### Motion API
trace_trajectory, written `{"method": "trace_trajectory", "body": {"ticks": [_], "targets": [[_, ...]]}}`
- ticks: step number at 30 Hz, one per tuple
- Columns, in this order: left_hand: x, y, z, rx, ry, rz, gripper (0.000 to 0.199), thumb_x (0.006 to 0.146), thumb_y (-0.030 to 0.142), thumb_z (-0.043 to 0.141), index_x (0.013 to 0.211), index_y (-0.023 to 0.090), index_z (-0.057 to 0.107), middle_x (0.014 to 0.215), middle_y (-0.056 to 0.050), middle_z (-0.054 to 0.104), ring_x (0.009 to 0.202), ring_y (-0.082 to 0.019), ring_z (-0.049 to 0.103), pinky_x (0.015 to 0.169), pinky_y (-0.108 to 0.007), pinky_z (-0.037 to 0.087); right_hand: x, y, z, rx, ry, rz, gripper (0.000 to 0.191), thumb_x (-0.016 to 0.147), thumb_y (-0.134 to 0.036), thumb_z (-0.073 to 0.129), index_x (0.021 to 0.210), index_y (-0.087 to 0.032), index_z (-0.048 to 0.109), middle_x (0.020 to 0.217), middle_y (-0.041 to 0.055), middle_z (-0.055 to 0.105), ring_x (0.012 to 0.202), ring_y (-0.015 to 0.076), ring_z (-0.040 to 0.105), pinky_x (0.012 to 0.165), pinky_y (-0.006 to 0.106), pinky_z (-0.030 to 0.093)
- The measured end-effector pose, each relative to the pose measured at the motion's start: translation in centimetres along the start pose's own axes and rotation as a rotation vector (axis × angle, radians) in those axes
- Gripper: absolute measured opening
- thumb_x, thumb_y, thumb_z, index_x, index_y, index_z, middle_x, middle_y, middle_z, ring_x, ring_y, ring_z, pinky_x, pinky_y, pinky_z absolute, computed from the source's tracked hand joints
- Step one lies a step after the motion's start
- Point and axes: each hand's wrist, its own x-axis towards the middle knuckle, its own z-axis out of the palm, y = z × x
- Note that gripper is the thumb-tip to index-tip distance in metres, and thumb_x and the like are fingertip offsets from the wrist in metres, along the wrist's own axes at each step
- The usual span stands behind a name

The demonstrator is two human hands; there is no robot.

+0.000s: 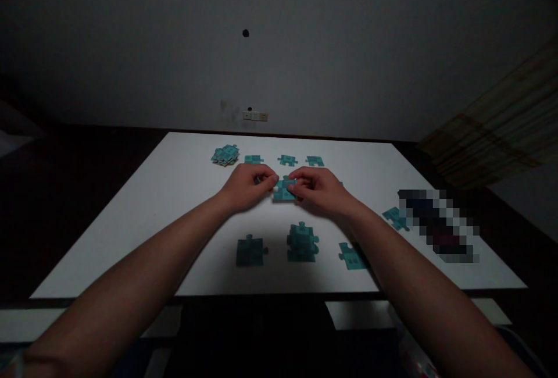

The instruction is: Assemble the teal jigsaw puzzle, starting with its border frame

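Between my two hands, over the middle of the white table, is a teal puzzle piece (283,191). My left hand (250,186) pinches its left edge, fingers closed. The thumb and fingers of my right hand (320,190) are closed on its right side. Beyond my hands lie a teal piece (253,159), another (288,160) and a third (314,161). Nearer to me are a single piece (250,252), a small stack of pieces (301,242) and a piece (352,256) partly hidden by my right forearm.
A heap of teal pieces (225,155) sits at the far left of the white table (143,209). On the right lie one piece (396,218) and a pixelated object (438,225). Behind the table rises a wall with sockets (255,116); a curtain hangs at the right.
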Motion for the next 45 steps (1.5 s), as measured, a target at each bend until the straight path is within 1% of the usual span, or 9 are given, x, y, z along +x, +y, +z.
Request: {"method": "trace_trajectory", "body": {"ticks": [8,15,19,22,26,31,39,43,45], "targets": [[-0.1,0.5,-0.2,0.068,-0.065,0.024,0.028,0.104,0.034,0.064,0.088,0.022,0.082,0.078,-0.003,0.079,0.077,-0.021,0.071,0.082,-0.037,0.056,-1.9,-1.9,-2.1,-0.192,-0.579,0.217,0.019,0.084,-0.033,0.089,0.078,-0.024,0.074,0.065,-0.0037,0.07,0.058,0.0135,0.057,0.058,0.029,0.04],[-0.2,0.2,-0.3,0.138,-0.061,0.047,0.031,0.104,0.038,0.063,0.085,0.022,0.081,0.078,-0.003,0.08,0.075,-0.021,0.071,0.074,-0.036,0.051,-3.1,-3.9,-1.8,-0.598,-0.34,0.128,0.031,0.085,-0.039,0.096,0.073,-0.025,0.071,0.066,-0.0015,0.07,0.061,0.0163,0.057,0.064,0.035,0.038],[-0.1,-0.3,-0.6,0.138,-0.033,0.058,0.031,0.104,0.039,0.063,0.085,0.023,0.081,0.078,-0.004,0.081,0.073,-0.021,0.071,0.073,-0.037,0.053,-6.6,-5.4,-7.0,-0.719,-0.021,0.087,0.017,0.103,-0.035,0.072,0.097,-0.025,0.084,0.09,0.0059,0.083,0.08,0.0233,0.07,0.079,0.038,0.05],[0.0,-0.5,-0.6,0.119,-0.017,0.071,0.03,0.103,0.039,0.064,0.085,0.023,0.081,0.074,-0.003,0.079,0.07,-0.021,0.069,0.073,-0.038,0.054,-10.6,-4.9,-12.0,-0.891,0.165,0.242,0.031,0.097,-0.024,0.072,0.123,-0.022,0.088,0.123,0.013,0.087,0.108,0.031,0.079,0.1,0.041,0.058],[0.0,-0.7,-0.5,0.115,-0.002,0.093,0.03,0.104,0.039,0.062,0.085,0.024,0.081,0.072,-0.002,0.078,0.067,-0.02,0.068,0.075,-0.04,0.056,-15.1,-2.3,-15.4,-0.966,0.068,0.391,0.068,0.08,-0.012,0.086,0.146,-0.027,0.085,0.151,0.0142,0.08,0.132,0.0365,0.078,0.116,0.045,0.06],[0.1,-1.1,-0.6,0.125,0.01,0.11,0.031,0.103,0.042,0.064,0.083,0.024,0.08,0.075,-0.004,0.08,0.07,-0.021,0.069,0.071,-0.039,0.054,-15.9,0.1,-15.1,-1.072,0.072,0.4,0.062,0.08,0.0,0.082,0.134,-0.029,0.091,0.152,0.0156,0.078,0.154,0.0408,0.067,0.132,0.053,0.05],[0.1,-1.3,-0.8,0.146,0.021,0.078,0.033,0.104,0.043,0.063,0.082,0.024,0.078,0.079,-0.003,0.082,0.076,-0.022,0.073,0.072,-0.036,0.05,-13.3,-1.0,-15.8,-1.011,-0.022,0.339,0.05,0.078,-0.008,0.087,0.125,-0.026,0.092,0.123,0.0124,0.087,0.129,0.0356,0.076,0.116,0.046,0.059],[0.0,-1.1,-0.7,0.156,0.01,0.07,0.035,0.103,0.043,0.061,0.079,0.023,0.078,0.074,-0.002,0.08,0.072,-0.022,0.071,0.07,-0.036,0.048,-10.7,-3.7,-15.1,-0.803,-0.044,0.254,0.016,0.088,-0.03,0.087,0.102,-0.024,0.091,0.105,0.0085,0.088,0.1,0.0283,0.08,0.095,0.039,0.06],[-0.1,-0.8,-0.6,0.143,-0.004,0.068,0.035,0.102,0.043,0.061,0.079,0.023,0.078,0.074,-0.002,0.079,0.072,-0.021,0.07,0.07,-0.035,0.048,-8.6,-4.7,-13.1,-0.624,0.049,0.138,0.024,0.088,-0.045,0.089,0.097,-0.022,0.086,0.091,0.0062,0.083,0.086,0.0252,0.077,0.083,0.037,0.059]]}}
